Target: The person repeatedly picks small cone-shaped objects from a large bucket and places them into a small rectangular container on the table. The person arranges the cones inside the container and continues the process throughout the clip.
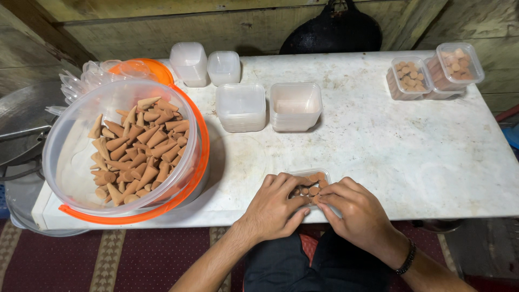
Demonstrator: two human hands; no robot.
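Observation:
A small clear plastic box (pixel 319 174) sits at the table's near edge, partly filled with brown cones standing on end. My left hand (pixel 274 206) rests against its left side, fingers curled over the cones. My right hand (pixel 351 211) presses in from the right, fingertips on the cones near the box's front. A big clear round tub (pixel 70 157) on an orange lid (pixel 201 157) at the left holds several loose brown cones (pixel 140 151).
Stacks of empty clear boxes (pixel 295 106) and lids (pixel 240 106) stand mid-table, with more stacks (pixel 189 64) behind. Two filled, closed boxes (pixel 410 78) lie at the far right. A dark pan (pixel 335 32) leans on the wooden wall. A metal tray (pixel 21 124) is at the left.

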